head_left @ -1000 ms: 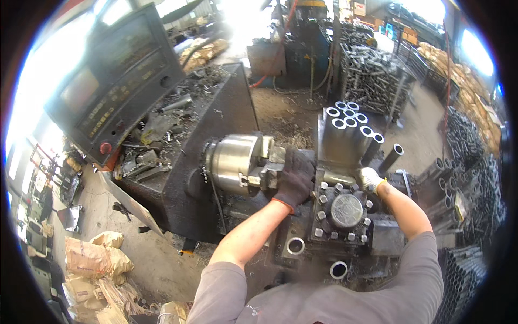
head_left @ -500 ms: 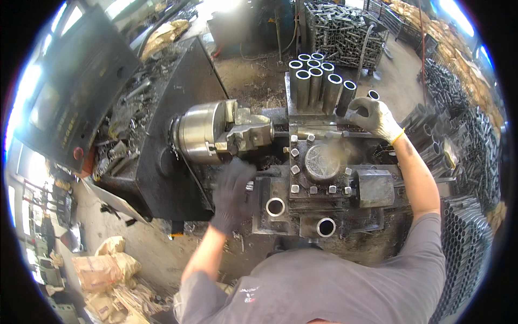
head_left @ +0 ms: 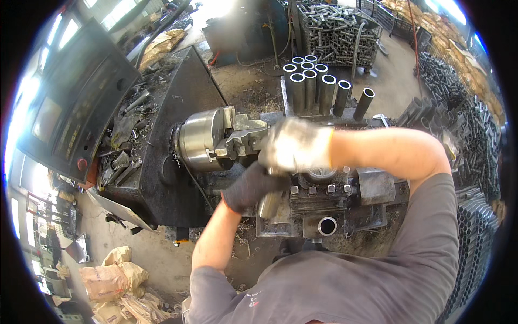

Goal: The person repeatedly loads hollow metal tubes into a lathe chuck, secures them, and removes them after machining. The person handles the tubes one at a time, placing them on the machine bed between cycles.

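Note:
My left hand (head_left: 258, 186), in a dark glove, is closed around a short steel tube (head_left: 268, 206) that tilts over the near left part of the lathe carriage. Just above it is my right hand (head_left: 297, 144), in a whitish glove and smeared by motion. It overlaps the left hand's fingers and the upper end of the tube, so its grip is hidden. Left of both hands sits the lathe chuck (head_left: 202, 137) with its stepped jaws (head_left: 245, 135). A second steel tube (head_left: 327, 226) stands upright at the carriage's near edge.
Several upright tubes (head_left: 309, 86) stand behind the carriage, with one tube (head_left: 364, 103) apart at their right. The bolted tool post (head_left: 322, 189) lies below my right forearm. Stacked tubes (head_left: 469, 232) fill the right side. A wire basket of metal parts (head_left: 340, 38) is at the back.
My right hand has left the tube at the back right and come left toward the chuck. My left hand has shifted right onto the nearer left tube, which is now tilted.

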